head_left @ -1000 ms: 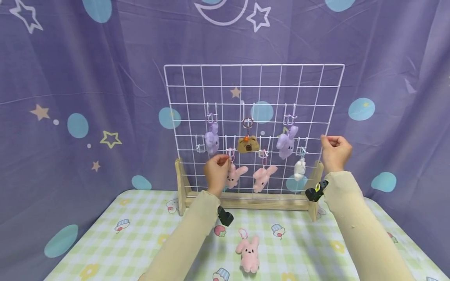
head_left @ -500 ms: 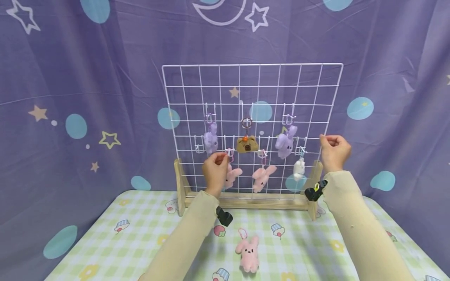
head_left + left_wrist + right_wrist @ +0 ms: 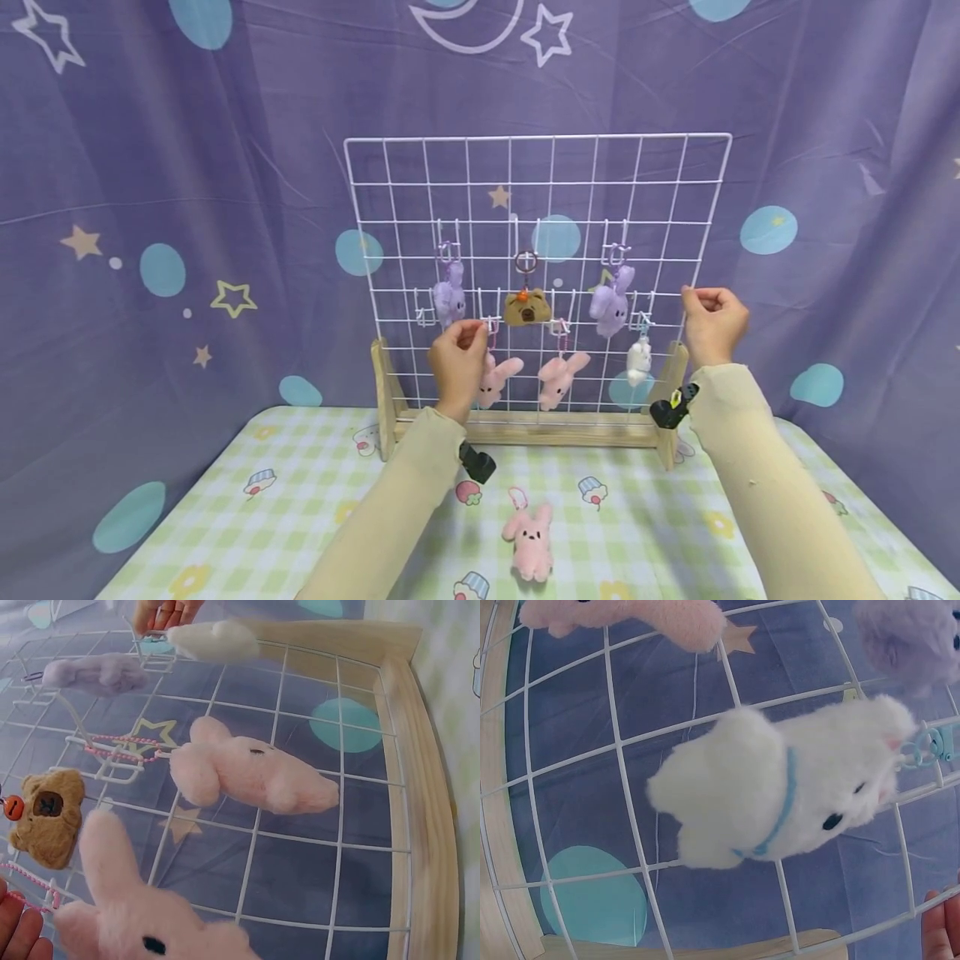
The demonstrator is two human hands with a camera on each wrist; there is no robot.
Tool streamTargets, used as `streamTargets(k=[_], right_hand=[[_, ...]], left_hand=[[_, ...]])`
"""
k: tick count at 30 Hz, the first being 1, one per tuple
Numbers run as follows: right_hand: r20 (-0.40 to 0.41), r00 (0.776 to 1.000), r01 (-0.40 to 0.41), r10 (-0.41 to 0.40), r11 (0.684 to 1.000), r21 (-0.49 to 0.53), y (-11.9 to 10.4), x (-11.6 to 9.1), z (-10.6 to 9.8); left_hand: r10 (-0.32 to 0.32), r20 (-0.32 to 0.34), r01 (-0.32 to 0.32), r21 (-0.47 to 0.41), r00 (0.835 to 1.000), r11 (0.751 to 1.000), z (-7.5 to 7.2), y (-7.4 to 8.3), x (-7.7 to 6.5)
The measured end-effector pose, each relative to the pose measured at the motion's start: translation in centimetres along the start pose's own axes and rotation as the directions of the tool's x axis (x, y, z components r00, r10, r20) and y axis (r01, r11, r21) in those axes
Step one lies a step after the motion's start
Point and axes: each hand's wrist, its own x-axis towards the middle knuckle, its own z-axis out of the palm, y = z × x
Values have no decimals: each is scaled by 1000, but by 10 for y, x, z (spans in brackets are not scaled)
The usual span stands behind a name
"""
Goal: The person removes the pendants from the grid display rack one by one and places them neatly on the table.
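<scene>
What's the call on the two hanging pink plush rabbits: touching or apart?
Apart: the head view shows an open gap between left rabbit and right rabbit.

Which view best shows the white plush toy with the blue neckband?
Right wrist: the white plush toy sits large and central, face and blue neckband clear. The head view shows it small; left wrist shows it near the top edge, face not visible.
</scene>
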Motion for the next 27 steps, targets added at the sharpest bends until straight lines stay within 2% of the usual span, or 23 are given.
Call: streamTargets(k=[7, 17, 22, 27], right_hand=[[-5, 1000, 11, -11, 1000, 2, 0, 0, 0], [7, 1000, -7, 7, 1000, -7, 0, 2, 1], [7, 1000, -8, 8, 1000, -5, 2, 2, 0], [0, 1000, 10, -10, 1000, 4, 3, 1, 0]], left_hand=[[9, 15, -9, -32, 1000, 999, -7, 7, -2], [7, 30, -5, -95, 1000, 995, -25, 18, -13], [-27, 86, 35, -91, 996, 995, -36, 28, -26], [-54, 153, 71, -107, 987, 992, -51, 47, -41]])
